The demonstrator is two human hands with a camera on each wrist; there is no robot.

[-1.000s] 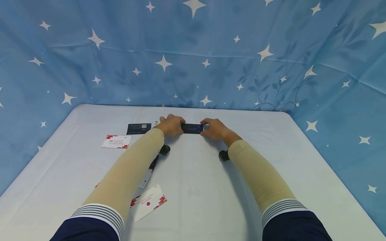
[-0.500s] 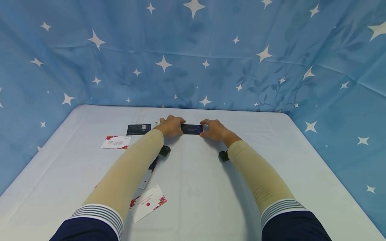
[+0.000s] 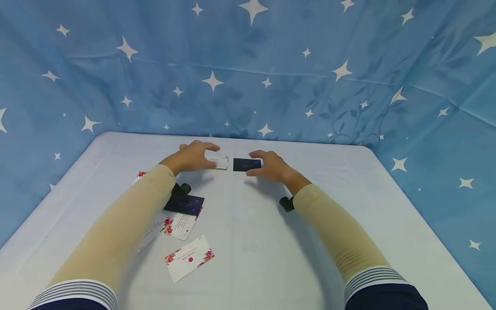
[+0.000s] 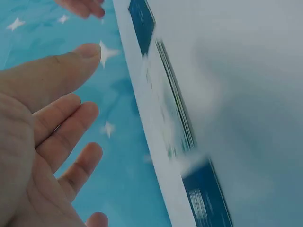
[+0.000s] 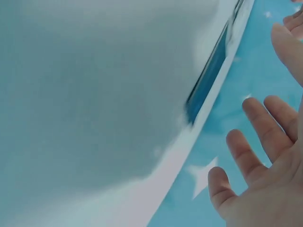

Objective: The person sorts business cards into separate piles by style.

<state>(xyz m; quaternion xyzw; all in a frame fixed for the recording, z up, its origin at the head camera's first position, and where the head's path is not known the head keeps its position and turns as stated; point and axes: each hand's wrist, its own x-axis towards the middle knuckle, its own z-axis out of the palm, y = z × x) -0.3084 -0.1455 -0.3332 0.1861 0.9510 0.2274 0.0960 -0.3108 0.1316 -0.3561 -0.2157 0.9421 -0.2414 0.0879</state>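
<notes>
Both hands are up at the far side of the white surface [image 3: 263, 241], and both are spread wide with nothing in their grip! The left hand [image 3: 190, 157] hangs with thumb and fingers well parted at the left end of a white stack of business cards [image 3: 221, 162], its layered edges plain in the left wrist view. Just to the right of that stack, a narrow gap between them, lies the dark blue business card [image 3: 242, 165], flat, and the right hand [image 3: 271, 167] frames its right end, fingers parted; whether a fingertip touches it, I cannot tell. A dark card with a pale printed block [image 4: 203, 196] shows on the white stack's other side, blurred in the left wrist view. Nearer the person, a navy card [image 3: 186, 205] lies over part of a floral white card [image 3: 180, 226], with another white card [image 3: 151, 232] partly behind the beige left sleeve [image 3: 112, 234]. Nearest of all, tilted and alone, sits a white card with a red dot [image 3: 187, 265], while a blue star-patterned curtain [image 3: 240, 107] backs the whole scene
</notes>
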